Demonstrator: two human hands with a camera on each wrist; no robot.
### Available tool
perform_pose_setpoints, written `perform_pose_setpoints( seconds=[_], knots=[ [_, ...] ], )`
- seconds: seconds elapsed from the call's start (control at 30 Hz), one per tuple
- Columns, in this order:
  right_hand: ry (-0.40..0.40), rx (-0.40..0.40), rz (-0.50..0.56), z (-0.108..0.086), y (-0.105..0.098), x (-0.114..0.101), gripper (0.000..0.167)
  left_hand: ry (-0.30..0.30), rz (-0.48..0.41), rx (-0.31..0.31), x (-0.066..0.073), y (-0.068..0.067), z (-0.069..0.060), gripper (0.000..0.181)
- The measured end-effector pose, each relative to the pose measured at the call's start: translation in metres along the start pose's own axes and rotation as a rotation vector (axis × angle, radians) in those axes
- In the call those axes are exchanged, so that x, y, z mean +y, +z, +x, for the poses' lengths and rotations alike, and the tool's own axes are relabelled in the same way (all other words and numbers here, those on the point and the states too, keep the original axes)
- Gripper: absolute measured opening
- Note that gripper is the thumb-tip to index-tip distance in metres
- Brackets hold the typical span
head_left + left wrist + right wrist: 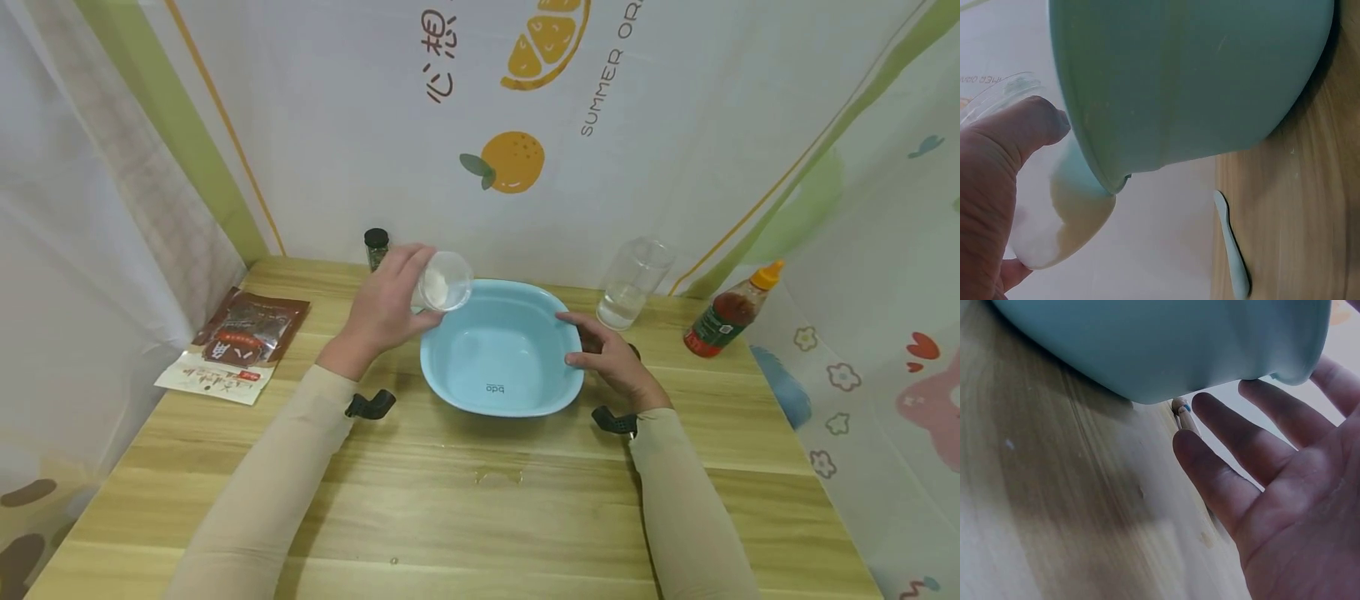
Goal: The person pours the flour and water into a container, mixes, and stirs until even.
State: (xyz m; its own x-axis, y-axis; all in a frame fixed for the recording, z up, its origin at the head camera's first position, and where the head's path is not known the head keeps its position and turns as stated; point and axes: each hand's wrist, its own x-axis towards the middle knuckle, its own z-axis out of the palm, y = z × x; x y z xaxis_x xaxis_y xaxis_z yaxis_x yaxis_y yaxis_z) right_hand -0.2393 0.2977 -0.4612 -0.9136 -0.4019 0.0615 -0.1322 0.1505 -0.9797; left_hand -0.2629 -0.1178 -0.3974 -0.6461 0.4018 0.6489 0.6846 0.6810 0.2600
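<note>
My left hand (pixel 386 304) holds a clear plastic cup (pixel 459 271) of white powder, tilted at the left rim of a light-blue plastic basin (pixel 495 400). In the left wrist view, the powder (pixel 1082 212) lies along the lower side of the cup, by the basin's rim. On the basin's right side my right hand (pixel 611 358) touches the rim, its fingers spread and fairly straight. The right wrist view shows several fingertips beneath or against the outer wall. No powder is seen on the basin's floor, which has small lettering.
Behind the left hand stands a black-capped jar (pixel 377 242). A brown food packet (pixel 243 333) lies at left. At right are a tall glass (pixel 630 287) with some clear liquid and a red sauce bottle (pixel 727 317). A pale spatula-like utensil (pixel 1232 250) lies on the table. Liquid (pixel 498 477) wets the front.
</note>
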Motion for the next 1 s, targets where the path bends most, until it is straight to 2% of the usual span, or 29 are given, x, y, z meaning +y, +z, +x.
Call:
perform_pose_setpoints(
  seconds=[0.47,0.73,1.0],
  knots=[
    [-0.002,-0.004,0.020,0.001,0.000,0.000,0.074,0.221,0.039,0.036,0.005,0.006,0.012,0.095],
    [-0.002,-0.008,0.017,0.000,0.000,0.001,0.073,0.270,0.076,0.031,0.010,0.006,0.018,0.098],
    [0.005,0.002,0.006,0.001,-0.001,0.002,0.074,0.345,0.105,0.027,0.017,0.005,0.026,0.098]
  ],
)
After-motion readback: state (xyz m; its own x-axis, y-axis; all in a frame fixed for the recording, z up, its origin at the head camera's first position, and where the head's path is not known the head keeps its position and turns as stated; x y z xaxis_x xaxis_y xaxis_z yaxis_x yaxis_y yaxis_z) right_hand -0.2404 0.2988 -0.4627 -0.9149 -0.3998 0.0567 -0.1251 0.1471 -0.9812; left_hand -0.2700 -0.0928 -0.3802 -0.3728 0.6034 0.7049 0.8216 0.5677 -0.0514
